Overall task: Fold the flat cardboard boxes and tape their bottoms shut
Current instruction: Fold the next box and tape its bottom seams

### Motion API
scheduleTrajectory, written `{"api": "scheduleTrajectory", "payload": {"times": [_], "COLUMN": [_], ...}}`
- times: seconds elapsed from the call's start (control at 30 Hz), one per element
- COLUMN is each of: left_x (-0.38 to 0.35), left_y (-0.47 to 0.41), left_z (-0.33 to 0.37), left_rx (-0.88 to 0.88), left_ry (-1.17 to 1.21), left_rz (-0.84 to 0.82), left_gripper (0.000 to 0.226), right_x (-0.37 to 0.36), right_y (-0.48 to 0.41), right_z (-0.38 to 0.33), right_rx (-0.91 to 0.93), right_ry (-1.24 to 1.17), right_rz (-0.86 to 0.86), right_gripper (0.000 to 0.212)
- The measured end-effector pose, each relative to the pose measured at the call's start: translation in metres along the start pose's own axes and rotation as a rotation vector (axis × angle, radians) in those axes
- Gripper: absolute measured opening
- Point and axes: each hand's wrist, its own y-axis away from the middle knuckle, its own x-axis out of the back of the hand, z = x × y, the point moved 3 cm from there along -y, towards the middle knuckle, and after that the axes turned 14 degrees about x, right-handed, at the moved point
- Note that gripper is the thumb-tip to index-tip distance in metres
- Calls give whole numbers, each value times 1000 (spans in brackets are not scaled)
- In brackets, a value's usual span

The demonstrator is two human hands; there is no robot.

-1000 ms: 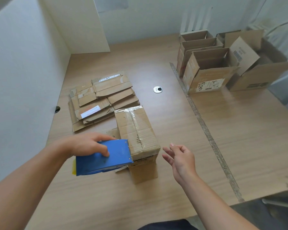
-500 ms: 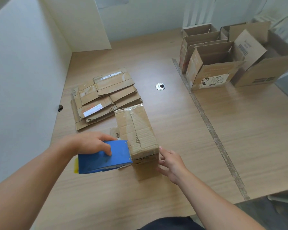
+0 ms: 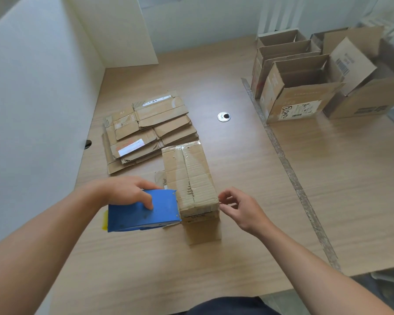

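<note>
Head: box (image 3: 190, 178) beside left hand's (image 3: 125, 190) dispenser (image 3: 143, 211)

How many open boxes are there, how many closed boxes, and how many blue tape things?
Open boxes: 4
Closed box: 1
Blue tape dispenser: 1
Total: 6

You wear one head cam: wide-angle, facing forward and steeply down over the desk (image 3: 259, 201), close above the box (image 3: 189, 178) mid-frame, far wall (image 3: 203, 23) at top edge.
</note>
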Motion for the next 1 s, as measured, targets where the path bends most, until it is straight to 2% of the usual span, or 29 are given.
{"api": "scheduleTrajectory", "payload": {"times": [0.07, 0.2, 0.43, 0.57, 0.63, 0.83, 0.87, 0.93, 1.0], "left_x": [-1, -1, 1, 2, 3, 1, 1, 1, 1], "left_y": [1, -3, -4, -5, -6, -8, -8, -7, -6], "left_z": [1, -2, -1, 3, 3, 2, 2, 2, 3], "left_rx": [-2, -8, 17, 39, 45, 69, 66, 56, 49], "left_ry": [3, 7, 13, -25, -29, -19, -15, -12, -6], "left_rz": [-8, -25, -24, -15, -11, -12, -20, -29, -25], "left_gripper": [47, 57, 55, 47, 46, 45, 45, 46, 45], "right_x": [1, -2, -12, -10, -7, -4, -1, 10, 17], "right_y": [-4, -11, -12, -15, -18, -25, -24, -20, -19], "right_z": [0, 3, 22, 30, 36, 42, 39, 28, 13], "right_rx": [51, 150, 232, 291, 263, 4, 3, 60, 218], "right_ry": [57, 128, 220, 258, 229, 193, 227, 257, 222], "right_rz": [-58, -70, -90, -138, -148, -250, -265, -239, -178], "right_gripper": [29, 32, 18, 29, 32, 26, 35, 68, 81]}}
